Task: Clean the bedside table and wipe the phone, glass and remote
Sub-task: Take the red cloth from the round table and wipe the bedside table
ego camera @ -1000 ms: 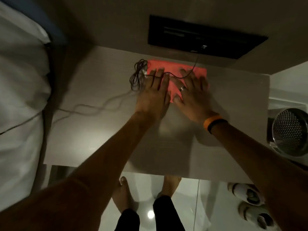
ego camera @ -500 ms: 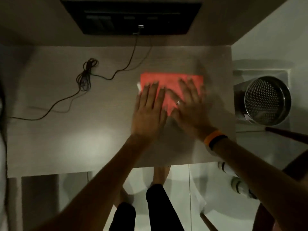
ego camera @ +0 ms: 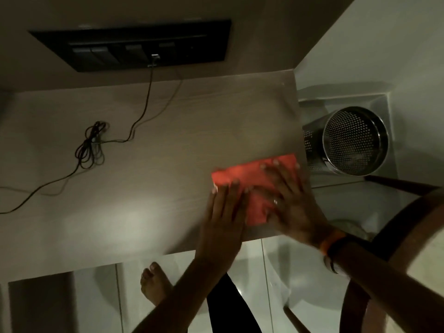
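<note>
A folded red cloth (ego camera: 242, 175) lies flat on the light wood bedside table (ego camera: 149, 179), near its front right corner. My left hand (ego camera: 223, 219) presses on the cloth's left part with fingers spread. My right hand (ego camera: 292, 205), wearing a ring and an orange and black wristband, presses flat on the cloth's right part by the table's right edge. No phone, glass or remote is in view.
A black cable (ego camera: 91, 145) lies coiled at the table's left and runs up to a dark wall switch panel (ego camera: 134, 44). A perforated metal bin (ego camera: 348, 143) stands on the floor right of the table. A dark wooden chair (ego camera: 394, 227) is at lower right.
Both hands have slid the red cloth from the back middle of the table toward its front right corner. The cable stayed in place.
</note>
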Demonstrator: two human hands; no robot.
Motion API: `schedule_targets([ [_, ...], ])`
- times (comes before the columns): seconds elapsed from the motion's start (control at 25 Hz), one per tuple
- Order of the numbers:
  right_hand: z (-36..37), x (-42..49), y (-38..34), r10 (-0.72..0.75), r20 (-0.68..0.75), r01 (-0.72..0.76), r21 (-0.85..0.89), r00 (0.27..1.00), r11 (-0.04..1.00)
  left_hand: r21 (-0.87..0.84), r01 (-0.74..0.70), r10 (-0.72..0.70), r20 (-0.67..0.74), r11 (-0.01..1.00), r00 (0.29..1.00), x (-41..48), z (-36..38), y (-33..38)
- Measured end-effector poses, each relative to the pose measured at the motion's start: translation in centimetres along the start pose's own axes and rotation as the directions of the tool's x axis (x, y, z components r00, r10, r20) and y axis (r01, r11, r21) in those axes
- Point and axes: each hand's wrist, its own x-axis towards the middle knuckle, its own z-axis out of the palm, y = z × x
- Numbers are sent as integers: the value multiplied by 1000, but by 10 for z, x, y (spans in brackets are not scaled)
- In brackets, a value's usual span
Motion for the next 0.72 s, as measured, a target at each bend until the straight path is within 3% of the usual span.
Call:
schedule_targets([
  [0.16,-22,100,84,205,-73,-210,-62,976,976,128,-23,42,-146,991,988,161,-20,-28],
  [0.32,-38,151,123,327,-23,-328,-39,945,944,121,17,-16,-11,992,1000,239,-40,-28],
  [0.48,-26,83,84,258,4,-257,-84,966,963,142,-122,147,-180,982,973,172,-18,-15],
  [0.6,-23,-6,31,253,133,-254,-9,958,967,55,-169,175,-127,984,976,77,1,18],
  [0.72,-21,-57,-13,365,239,-370,-23,900,929,85,-170,171,-9,982,985,16,13,50],
])
